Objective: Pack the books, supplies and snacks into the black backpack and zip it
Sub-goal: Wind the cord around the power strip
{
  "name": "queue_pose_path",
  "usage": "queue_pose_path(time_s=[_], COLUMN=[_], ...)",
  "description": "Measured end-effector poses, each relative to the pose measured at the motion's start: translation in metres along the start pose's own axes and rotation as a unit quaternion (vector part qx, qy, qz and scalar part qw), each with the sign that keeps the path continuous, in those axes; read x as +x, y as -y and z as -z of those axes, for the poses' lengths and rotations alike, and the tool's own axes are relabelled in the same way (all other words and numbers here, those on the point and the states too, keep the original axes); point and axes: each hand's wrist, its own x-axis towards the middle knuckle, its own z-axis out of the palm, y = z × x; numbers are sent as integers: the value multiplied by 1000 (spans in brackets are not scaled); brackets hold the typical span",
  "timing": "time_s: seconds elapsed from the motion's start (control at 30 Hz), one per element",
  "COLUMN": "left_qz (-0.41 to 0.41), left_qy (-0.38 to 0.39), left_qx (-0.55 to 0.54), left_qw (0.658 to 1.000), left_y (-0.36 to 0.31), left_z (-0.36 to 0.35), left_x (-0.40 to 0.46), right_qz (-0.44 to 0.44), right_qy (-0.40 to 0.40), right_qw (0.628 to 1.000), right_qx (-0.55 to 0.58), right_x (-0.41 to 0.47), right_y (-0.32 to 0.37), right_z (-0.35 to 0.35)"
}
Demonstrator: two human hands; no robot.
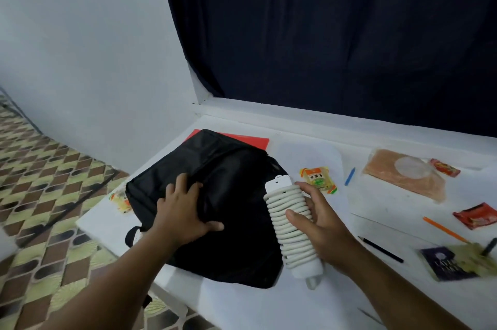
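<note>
Black backpack (215, 195) lies flat on the white table (269, 308), near its left edge. Left hand (183, 211) rests on top of the backpack, fingers curled into the fabric and gripping a fold, thumb out to the right. Right hand (320, 219) holds a white charger with its cord coiled around it (290, 227), fingers and thumb wrapped round the coil; it sits just off the backpack's right edge, tilted, plug end down. Red folder (252, 141) lies under the backpack's far end, edge sticking out. Yellow snack packet (318, 179) on the table just beyond the right hand; another yellow packet (121, 201) peeks out at the backpack's left side. Blue pen (350, 176) right of the first snack. Farther right: pink pouch (406, 176), two red snack packets (445, 167) (477, 215), orange pencil (443, 230), black pen (380, 249), dark book (446, 265) near the right edge.
</note>
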Motion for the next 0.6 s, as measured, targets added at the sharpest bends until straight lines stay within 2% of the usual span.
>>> queue_pose_path(time_s=[0.07, 0.13, 0.23, 0.33, 0.4, 0.47, 0.6], left_qz=[-9, -27, -35, 5, 5, -21, -59], left_qy=[-38, -93, -39, 36, 37, -1, -54], left_qx=[73, 50, 23, 26, 22, -19, -210], left_qw=[997, 994, 998, 999, 999, 1000, 974], left_y=[2, 4, 4, 3, 3, 8, 32], left_z=[-6, -12, -22, -35, -38, -34, 2], left_x=[-2, -1, 0, -1, 1, 6, 18], right_qz=[4, 2, 3, 6, 7, 9, 5], right_qy=[14, 30, 34, 36, 41, 48, 59], right_qw=[1000, 1000, 999, 999, 999, 999, 998], right_qx=[-1, 4, -9, -18, -12, -4, -3], right_x=[5, 8, 16, 23, 27, 32, 45], right_y=[-1, -2, -6, -9, -9, -10, -11], right_z=[-5, -9, -13, -17, -19, -21, -28])
